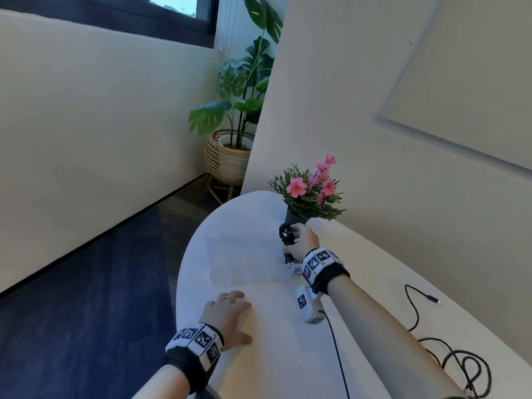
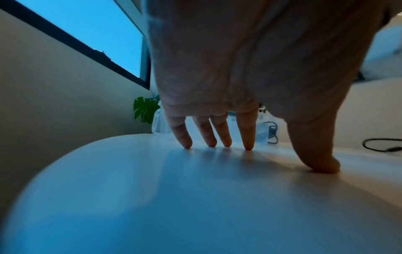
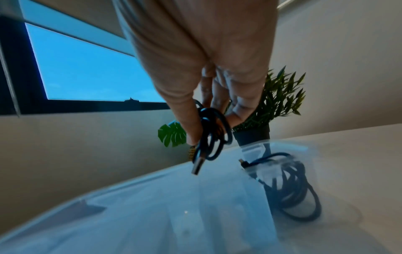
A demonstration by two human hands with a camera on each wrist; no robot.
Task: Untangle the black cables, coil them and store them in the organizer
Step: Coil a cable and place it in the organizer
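Observation:
My right hand (image 1: 292, 240) (image 3: 212, 130) pinches a small coiled black cable (image 1: 286, 234) (image 3: 214, 137) just above the far right corner of the clear plastic organizer (image 1: 239, 259) (image 3: 141, 211). The cable's USB plug (image 3: 197, 166) hangs down over the box. Another coiled black cable (image 3: 291, 187) lies in the organizer's right compartment. A loose tangled black cable (image 1: 460, 367) (image 2: 380, 146) sprawls on the table at the near right. My left hand (image 1: 239, 318) (image 2: 282, 154) rests on the white table (image 1: 273, 355) on spread fingertips and holds nothing.
A dark pot of pink flowers (image 1: 308, 194) stands right behind my right hand, against the cream wall. The rounded table edge (image 1: 180, 283) drops off to the left onto dark floor. A large potted plant (image 1: 230, 156) stands in the far corner.

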